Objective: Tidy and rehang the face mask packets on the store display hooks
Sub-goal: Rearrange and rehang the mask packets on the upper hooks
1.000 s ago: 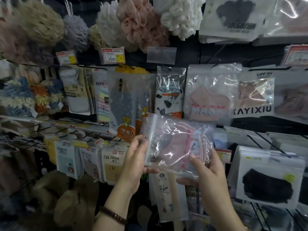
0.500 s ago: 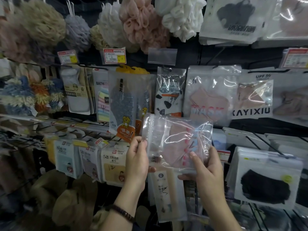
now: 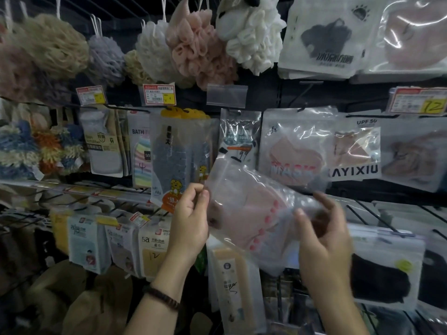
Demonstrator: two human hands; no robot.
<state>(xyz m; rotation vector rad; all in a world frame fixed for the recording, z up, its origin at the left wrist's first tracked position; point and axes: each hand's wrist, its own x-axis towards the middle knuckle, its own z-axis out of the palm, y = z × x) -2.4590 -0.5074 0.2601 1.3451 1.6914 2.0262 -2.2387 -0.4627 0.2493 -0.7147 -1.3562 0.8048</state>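
I hold a clear packet with a pink face mask (image 3: pixel 251 213) in front of the display, tilted so its right end points down. My left hand (image 3: pixel 191 221) pinches the packet's left edge between thumb and fingers. My right hand (image 3: pixel 324 240) grips its right end, fingers curled behind the plastic; this hand is blurred. Behind and above hangs a matching pink mask packet (image 3: pixel 295 151) on a hook. A black mask packet (image 3: pixel 384 269) hangs at the lower right.
Bath puffs (image 3: pixel 193 42) hang along the top row. Towel and cloth packets (image 3: pixel 179 160) hang at centre left, small boxed packets (image 3: pixel 121 243) below them. Bare black hooks (image 3: pixel 362 213) stick out at the right. Price tags (image 3: pixel 158 94) sit under the top rail.
The packet has turned from roughly level to tilted, right end down. My right hand has shifted right and lower along it. The view has moved closer to the display.
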